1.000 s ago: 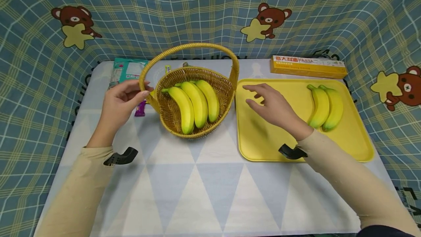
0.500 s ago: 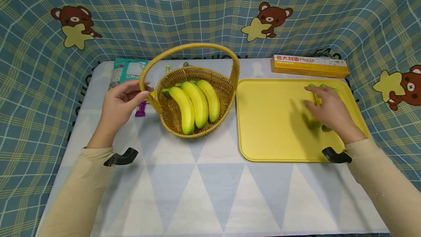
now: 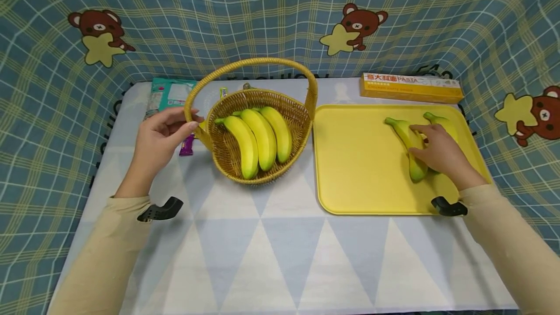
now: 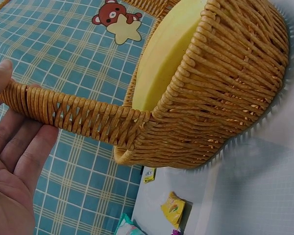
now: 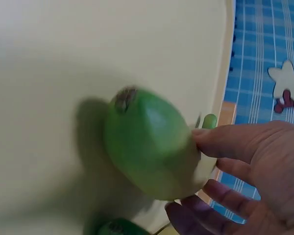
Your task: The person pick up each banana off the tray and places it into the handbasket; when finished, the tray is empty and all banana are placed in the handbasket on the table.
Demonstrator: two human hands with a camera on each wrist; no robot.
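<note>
My left hand (image 3: 158, 132) grips the side of the tall handle of a wicker basket (image 3: 302, 132). In the left wrist view the thumb and fingers lie on either side of the woven handle (image 4: 83, 113). Three bananas (image 3: 248, 147) lie side by side in the basket. Over the right part of a yellow tray (image 3: 354, 159), my right hand (image 3: 443, 152) pinches a banana (image 3: 404, 135) around its middle. The right wrist view shows that banana's greenish tip (image 5: 142, 132) toward the camera, thumb on one side, fingers beneath. Another banana (image 3: 446, 123) lies behind the hand, partly hidden by it.
A pasta box (image 3: 411, 87) stands behind the tray. Left of the basket are a teal packet (image 3: 172, 92) and a purple wrapped snack (image 3: 186, 146); a small yellow packet (image 4: 173, 209) lies beside the basket. A plaid cloth (image 3: 271, 18) with bears rises behind the table.
My right hand has moved from near the basket rightward across the tray and taken hold of a banana, which has shifted left from its neighbour. The left hand has stayed on the handle.
</note>
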